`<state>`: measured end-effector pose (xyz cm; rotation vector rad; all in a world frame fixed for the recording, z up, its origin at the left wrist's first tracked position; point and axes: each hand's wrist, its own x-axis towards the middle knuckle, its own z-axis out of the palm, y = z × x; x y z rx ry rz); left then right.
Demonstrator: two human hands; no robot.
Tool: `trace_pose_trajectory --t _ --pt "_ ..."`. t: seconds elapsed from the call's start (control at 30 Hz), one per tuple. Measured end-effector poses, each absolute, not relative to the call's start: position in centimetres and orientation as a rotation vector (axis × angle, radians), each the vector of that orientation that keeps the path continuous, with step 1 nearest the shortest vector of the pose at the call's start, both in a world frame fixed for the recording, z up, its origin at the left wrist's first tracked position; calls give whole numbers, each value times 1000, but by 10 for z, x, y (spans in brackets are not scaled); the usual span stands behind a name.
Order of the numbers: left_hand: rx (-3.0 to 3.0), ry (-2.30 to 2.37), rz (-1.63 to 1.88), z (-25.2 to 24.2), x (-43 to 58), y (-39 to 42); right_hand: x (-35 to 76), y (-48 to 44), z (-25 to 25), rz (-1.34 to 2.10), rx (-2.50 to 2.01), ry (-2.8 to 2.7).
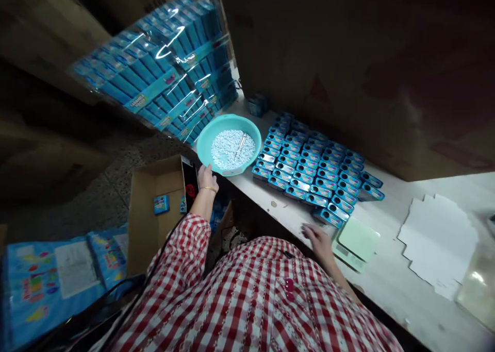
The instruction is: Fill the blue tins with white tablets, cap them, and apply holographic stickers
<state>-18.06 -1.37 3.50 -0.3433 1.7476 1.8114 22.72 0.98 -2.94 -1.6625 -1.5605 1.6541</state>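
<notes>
At the bottom of the frame I see my red checked shirt (pixel 247 300), and both my arms reach up from it. My right hand (pixel 317 238) lies flat and released on the white table (pixel 390 285), a little right of centre, holding nothing; its fingers point left, just beside the pale green scale (pixel 358 242). To the right of the scale lie flat white cardboard sheets (pixel 439 249). My left hand (pixel 207 178), with a gold bangle on the wrist, sits left of centre and touches the near rim of the teal bowl (pixel 229 143); I cannot tell whether the fingers grip that rim. The bowl holds small white pieces and a metal scoop. Rows of small open blue boxes (pixel 313 169) cover the table right of the bowl. Below the bowl, lower left, stands an open cardboard carton (pixel 154 213). In the upper left, wrapped packs of blue boxes (pixel 162 68) are stacked.
</notes>
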Motion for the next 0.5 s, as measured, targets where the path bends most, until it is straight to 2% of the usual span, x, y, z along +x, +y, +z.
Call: trace_pose_trajectory --t 0.1,0.17,0.33,0.5 --pt "-446 1701 1875 23 -187 -46 97 24 -23 2063 -1386 -1452" --pt "-450 1643 1916 21 -188 -72 20 36 -25 2224 -1434 -1133" --pt "-572 1579 1879 16 -172 -141 -107 66 -37 2176 -1505 -760" --pt "-655 1510 1780 14 -147 -181 -150 68 -39 1986 -1714 -720"
